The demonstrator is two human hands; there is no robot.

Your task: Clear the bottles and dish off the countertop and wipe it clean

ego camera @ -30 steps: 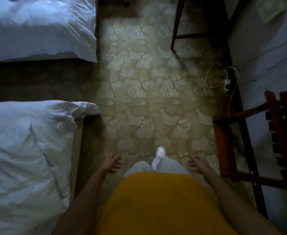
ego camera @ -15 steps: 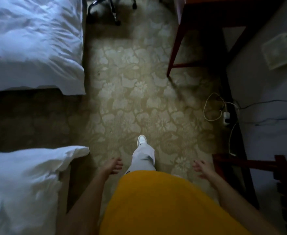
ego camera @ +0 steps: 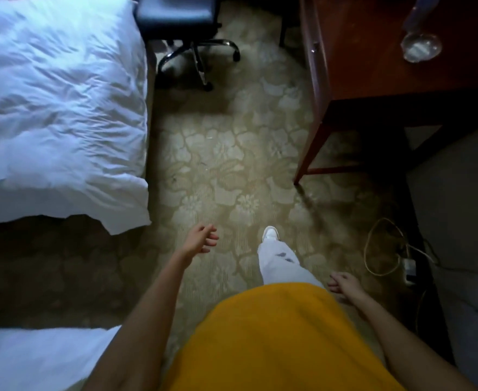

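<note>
A dark red wooden countertop [ego camera: 373, 57] fills the upper right corner. On it sits a clear glass dish [ego camera: 420, 48], and just behind the dish the base of a clear bottle [ego camera: 421, 12] runs out of frame. My left hand [ego camera: 201, 238] hangs over the carpet with loosely curled fingers and holds nothing. My right hand [ego camera: 342, 286] is low beside my yellow top, fingers apart, holding nothing. Both hands are well short of the countertop.
A white bed [ego camera: 57, 108] lies on the left, and a second bed's corner [ego camera: 34, 359] shows at bottom left. A black office chair [ego camera: 187, 21] stands at the top. Cables and a plug [ego camera: 401, 258] lie on the floor by the wall. Patterned carpet [ego camera: 226, 165] runs ahead.
I have walked forward along the carpet. The countertop with the dish and the office chair have come into view, the beds have slid back, and my left hand has swung forward.
</note>
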